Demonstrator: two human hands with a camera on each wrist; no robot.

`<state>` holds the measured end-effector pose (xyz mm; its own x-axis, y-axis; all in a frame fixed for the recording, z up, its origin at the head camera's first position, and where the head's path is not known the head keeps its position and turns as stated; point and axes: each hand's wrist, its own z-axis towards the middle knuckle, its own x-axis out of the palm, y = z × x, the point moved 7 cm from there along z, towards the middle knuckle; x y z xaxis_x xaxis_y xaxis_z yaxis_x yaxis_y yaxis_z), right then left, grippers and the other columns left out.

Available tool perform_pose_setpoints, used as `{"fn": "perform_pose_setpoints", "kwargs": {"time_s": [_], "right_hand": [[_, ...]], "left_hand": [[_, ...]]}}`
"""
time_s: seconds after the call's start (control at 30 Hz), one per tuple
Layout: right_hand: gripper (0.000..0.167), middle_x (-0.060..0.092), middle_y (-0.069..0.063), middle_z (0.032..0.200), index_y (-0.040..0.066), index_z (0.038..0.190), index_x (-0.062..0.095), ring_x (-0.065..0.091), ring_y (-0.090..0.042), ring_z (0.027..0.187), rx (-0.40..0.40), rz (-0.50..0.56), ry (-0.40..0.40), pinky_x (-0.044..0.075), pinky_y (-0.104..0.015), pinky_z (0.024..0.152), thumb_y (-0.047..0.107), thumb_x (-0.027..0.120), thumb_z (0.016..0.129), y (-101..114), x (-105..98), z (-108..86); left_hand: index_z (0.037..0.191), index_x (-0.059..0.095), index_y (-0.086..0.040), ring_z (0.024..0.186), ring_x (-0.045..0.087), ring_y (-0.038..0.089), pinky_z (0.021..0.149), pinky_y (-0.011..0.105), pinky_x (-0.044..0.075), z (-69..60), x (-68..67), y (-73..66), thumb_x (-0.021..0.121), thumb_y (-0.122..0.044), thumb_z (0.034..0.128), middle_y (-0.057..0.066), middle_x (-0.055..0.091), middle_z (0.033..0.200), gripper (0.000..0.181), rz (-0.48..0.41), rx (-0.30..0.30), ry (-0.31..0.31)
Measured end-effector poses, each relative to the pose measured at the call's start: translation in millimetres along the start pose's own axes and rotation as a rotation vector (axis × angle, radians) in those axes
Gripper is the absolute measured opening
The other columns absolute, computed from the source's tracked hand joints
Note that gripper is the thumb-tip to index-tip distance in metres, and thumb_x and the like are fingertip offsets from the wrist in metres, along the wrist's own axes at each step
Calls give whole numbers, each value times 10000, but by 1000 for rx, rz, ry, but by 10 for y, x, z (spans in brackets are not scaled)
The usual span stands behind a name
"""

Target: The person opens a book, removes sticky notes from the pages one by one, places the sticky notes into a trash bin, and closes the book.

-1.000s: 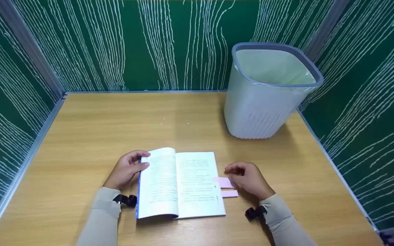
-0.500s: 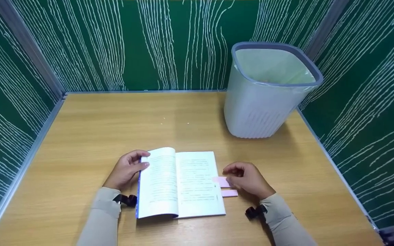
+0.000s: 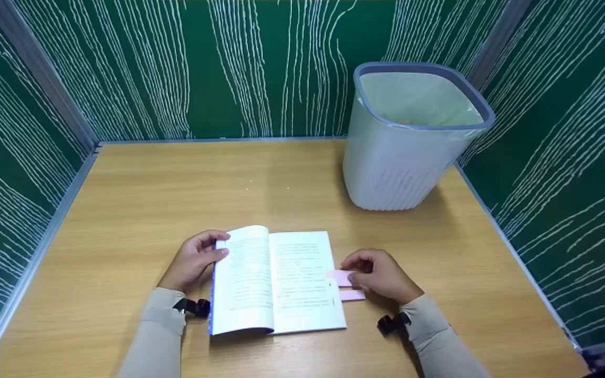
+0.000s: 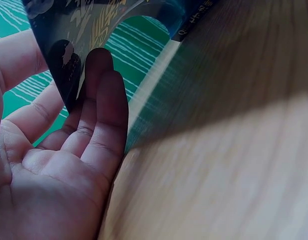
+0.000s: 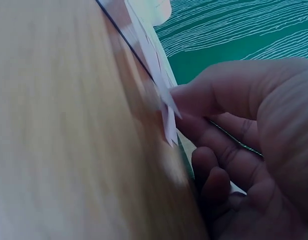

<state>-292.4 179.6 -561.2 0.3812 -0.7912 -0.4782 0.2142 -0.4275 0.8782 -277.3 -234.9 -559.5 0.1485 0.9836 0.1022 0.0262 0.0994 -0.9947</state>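
An open book (image 3: 302, 310) with printed pages lies on the table, its left half lifted and curved. My left hand (image 3: 189, 262) grips the left edge, thumb on the page and fingers behind. In the left wrist view the dark blue cover (image 4: 61, 55) with gold lettering hangs between thumb and fingers of that hand. Two pink paper strips stick out from the book's right edge. My right hand (image 3: 384, 275) pinches the wider, upper pink sticky note (image 3: 342, 277) between thumb and index finger. Just below it, the narrower pink strip (image 3: 352, 295) is untouched.
A pale waste bin (image 3: 397, 168) with a blue-grey rim and a light green liner stands at the back right. Small white specks (image 3: 288, 188) dot the wooden table (image 3: 176, 184). Green walls with white wavy lines enclose three sides.
My right thumb and fingers have shifted slightly left along the upper sticky note, toward the book. The left hand and the book stay in place.
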Motion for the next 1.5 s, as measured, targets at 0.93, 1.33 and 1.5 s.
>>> {"fn": "perform_pose_setpoints", "kwargs": {"time_s": [0.93,1.33,1.5], "right_hand": [[202,734,19,1019,222,1045,785,633,-214,935,-23,-31,19,516,-259,805,88,769,895,27,18,-9],[103,752,13,1054,205,1045,783,647,-198,949,-31,-10,12,523,-248,812,161,715,981,32,0,0],[108,753,7,1060,209,1065,777,667,-196,987,-30,3,9,533,-253,860,257,724,985,12,-14,9]], "left_hand": [[1280,604,77,997,633,204,808,249,579,-5,3,1,739,-9,926,164,591,1249,388,-13,-9,2],[1285,607,70,1021,633,197,820,246,582,4,-1,5,743,-22,926,154,602,1256,396,6,-6,-3],[1281,617,53,1055,625,218,841,252,579,6,0,-1,751,-33,924,170,592,1285,390,5,-9,-3]]}}
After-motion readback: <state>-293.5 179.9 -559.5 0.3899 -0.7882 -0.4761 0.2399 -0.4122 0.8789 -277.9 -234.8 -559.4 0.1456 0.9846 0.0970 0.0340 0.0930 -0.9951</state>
